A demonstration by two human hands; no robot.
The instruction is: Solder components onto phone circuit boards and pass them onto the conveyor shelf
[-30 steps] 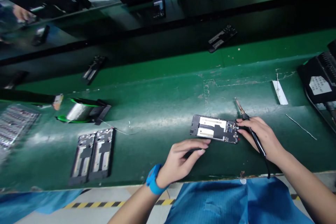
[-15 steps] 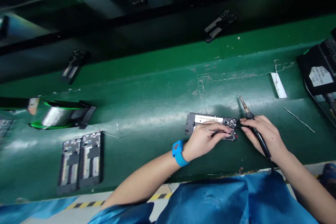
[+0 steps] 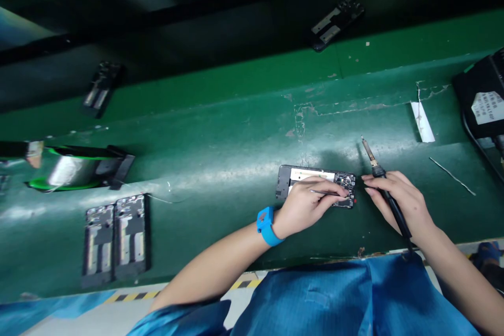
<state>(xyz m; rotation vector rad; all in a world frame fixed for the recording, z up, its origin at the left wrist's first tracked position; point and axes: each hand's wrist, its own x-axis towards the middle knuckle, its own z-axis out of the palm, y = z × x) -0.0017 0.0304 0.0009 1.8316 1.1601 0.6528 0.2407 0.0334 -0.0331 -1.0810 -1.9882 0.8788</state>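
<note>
Left fingers: the left hand (image 3: 305,207) pinches a slim metal tool (image 3: 326,192) between thumb and fingers, possibly tweezers, though the view is too poor to be sure.
Right fingers: the right hand (image 3: 397,202) curls round a soldering iron (image 3: 388,194), with its tip pointing toward the bench's back edge.
Phone: a phone frame with circuit board (image 3: 346,184) lies flat between the hands, partly under the left fingers, with the right fingertips just beside it.
Counts: two more phone frames (image 3: 114,236) side by side near the front edge; one solder spool (image 3: 71,170); one black box (image 3: 482,100) at the right end; two phone frames (image 3: 336,22) on the dark shelf beyond.
Surface: a scuffed green bench mat (image 3: 236,136).
Room: yellow-and-black floor tape (image 3: 134,296) below the front edge.
</note>
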